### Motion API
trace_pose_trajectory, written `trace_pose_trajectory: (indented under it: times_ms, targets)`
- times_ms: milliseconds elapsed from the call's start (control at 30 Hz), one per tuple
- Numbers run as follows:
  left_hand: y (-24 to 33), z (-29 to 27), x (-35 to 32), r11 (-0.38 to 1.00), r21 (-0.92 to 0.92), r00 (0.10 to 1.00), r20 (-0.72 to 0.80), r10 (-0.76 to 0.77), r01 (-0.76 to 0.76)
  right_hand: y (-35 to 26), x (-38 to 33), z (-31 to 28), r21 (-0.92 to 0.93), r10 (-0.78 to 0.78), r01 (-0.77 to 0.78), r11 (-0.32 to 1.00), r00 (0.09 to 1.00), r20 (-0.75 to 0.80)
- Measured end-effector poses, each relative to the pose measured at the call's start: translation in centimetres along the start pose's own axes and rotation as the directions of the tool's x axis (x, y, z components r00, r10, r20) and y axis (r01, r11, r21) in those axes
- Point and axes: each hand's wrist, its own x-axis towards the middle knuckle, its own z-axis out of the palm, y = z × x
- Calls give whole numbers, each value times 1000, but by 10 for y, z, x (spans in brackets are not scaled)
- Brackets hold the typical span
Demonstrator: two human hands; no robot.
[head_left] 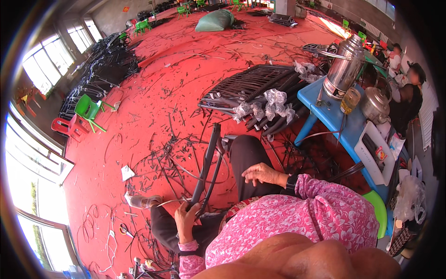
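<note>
My left hand (186, 219) is closed around the lower end of a black padded tube frame (207, 162). The frame stands up slantwise between my legs, with two long bars side by side. A pale thin strip (171, 201) runs out beside my left fingers toward my shoe. Over my right thigh, my right hand (261, 176) hangs apart from the frame, its fingers loosely bent and nothing seen in them. Black offcuts (179, 139) and thin strips lie scattered over the red floor (139, 107) around my feet.
Ahead lies a stack of black frames (251, 83) with plastic-wrapped ends. On the right, a blue table (325, 109) holds a metal vacuum flask (343, 69), a kettle (375, 103), a jar (350, 100) and a white tray (369, 158). Scissors (124, 230) lie at left. Another person (409, 97) sits beyond the table.
</note>
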Motion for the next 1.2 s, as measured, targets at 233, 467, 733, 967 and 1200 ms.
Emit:
trace_pose_trajectory:
  times_ms: [233,467,733,967,1200]
  targets:
    - [6,23,29,989,104,990,-83,118,-109,15,3,2,-76,-86,85,993,996,-13]
    - [-7,34,61,974,172,964,-198,179,-146,24,4,0,-84,-210,213,973,977,39]
    - [10,38,85,999,2,993,-114,33,-33,22,7,-5,-269,-221,258,928,962,160]
    - [32,66,63,951,-309,999,-9,-30,26,20,5,-3,-74,-135,141,987,988,79]
    - [37,62,62,928,-373,1000,18,-20,25,21,15,5,-81,-133,136,987,990,34]
